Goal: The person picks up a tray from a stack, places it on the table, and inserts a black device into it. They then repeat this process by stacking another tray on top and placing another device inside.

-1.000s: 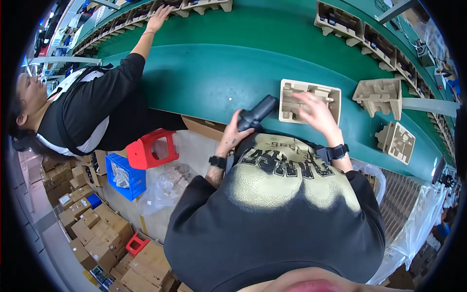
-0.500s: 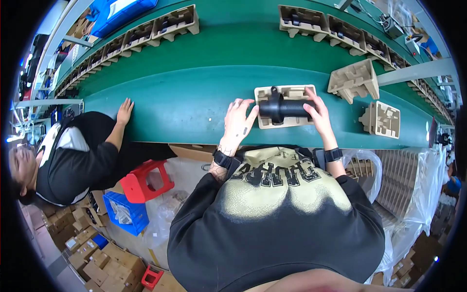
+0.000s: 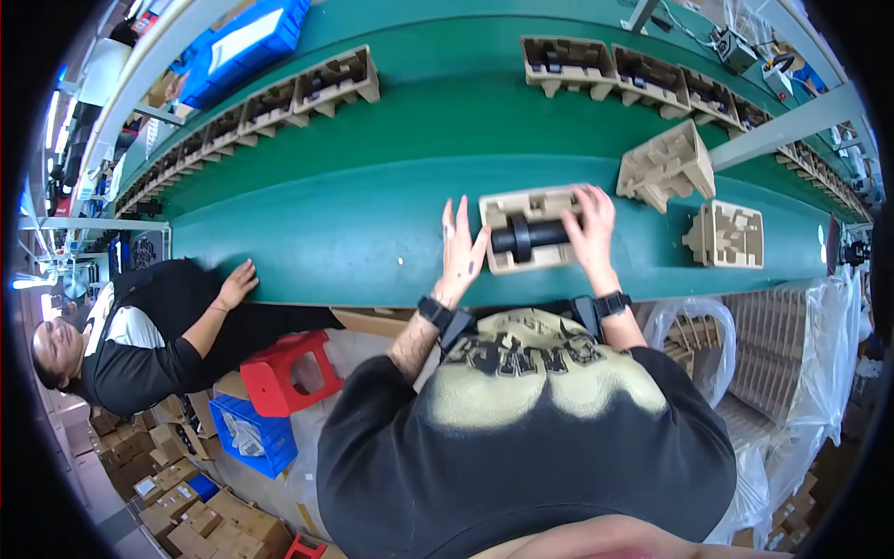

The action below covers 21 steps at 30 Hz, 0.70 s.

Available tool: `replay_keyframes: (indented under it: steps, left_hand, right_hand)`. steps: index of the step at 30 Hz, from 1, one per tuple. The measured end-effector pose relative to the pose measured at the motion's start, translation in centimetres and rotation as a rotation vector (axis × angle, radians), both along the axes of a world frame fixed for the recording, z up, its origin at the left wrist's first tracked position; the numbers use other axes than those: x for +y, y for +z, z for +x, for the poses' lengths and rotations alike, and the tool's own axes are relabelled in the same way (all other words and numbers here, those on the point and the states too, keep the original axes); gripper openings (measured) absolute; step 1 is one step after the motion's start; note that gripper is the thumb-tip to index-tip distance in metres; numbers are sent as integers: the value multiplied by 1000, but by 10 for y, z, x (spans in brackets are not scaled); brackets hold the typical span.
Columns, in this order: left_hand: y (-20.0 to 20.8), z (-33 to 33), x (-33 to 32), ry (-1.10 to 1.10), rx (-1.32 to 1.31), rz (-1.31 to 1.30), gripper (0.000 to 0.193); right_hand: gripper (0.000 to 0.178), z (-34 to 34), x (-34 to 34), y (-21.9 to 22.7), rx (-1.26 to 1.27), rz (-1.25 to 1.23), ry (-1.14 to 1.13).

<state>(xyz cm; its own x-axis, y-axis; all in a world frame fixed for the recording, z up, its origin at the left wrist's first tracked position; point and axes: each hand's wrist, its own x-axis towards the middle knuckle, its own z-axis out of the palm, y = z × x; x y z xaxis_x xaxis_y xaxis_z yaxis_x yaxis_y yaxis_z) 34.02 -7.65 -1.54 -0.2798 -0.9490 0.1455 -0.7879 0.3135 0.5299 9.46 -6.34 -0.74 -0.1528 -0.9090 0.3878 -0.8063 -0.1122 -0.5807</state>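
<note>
A black cylindrical part with a wide collar [image 3: 523, 238] lies lengthwise in a beige moulded-pulp tray [image 3: 503, 203] on the green bench in front of me. My left hand [image 3: 460, 255] is beside the tray's left end, fingers stretched upward and apart, thumb close to the part's left end. Over the right end of the tray is my right hand [image 3: 594, 233]. Its thumb touches or nearly touches the part's right end, while the bent fingers reach toward the tray's far rim, a gap showing between them. The hand covers the tray's right end.
Two similar trays [image 3: 667, 166] [image 3: 728, 235] stand to the right, near a grey metal post [image 3: 784, 127]. Filled trays [image 3: 335, 78] line the far side. A co-worker's hand [image 3: 239, 283] rests on the bench at left. A red stool [image 3: 279, 377] and blue crate [image 3: 250, 438] stand below.
My left hand's fingers have straightened away from the part. The right hand's fingers have shifted toward the tray's far rim. The part now appears lower in the tray. The whole view has shifted slightly.
</note>
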Motion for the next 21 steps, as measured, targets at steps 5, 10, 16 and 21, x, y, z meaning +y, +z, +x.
replay_keyframes:
  steps: [5, 10, 16, 21]
  left_hand:
    - [25, -29, -25, 170, 291, 401, 72]
    - [6, -8, -60, 154, 274, 598, 85]
    - [-32, 26, -10, 83, 774, 650, 48]
    - [-38, 108, -98, 143, 350, 215, 33]
  right_hand:
    - [59, 17, -2, 15, 138, 225, -78]
    - [63, -4, -20, 16, -516, 245, 57]
    - [43, -57, 5, -79, -355, 149, -507]
    - [37, -64, 15, -115, -43, 133, -630]
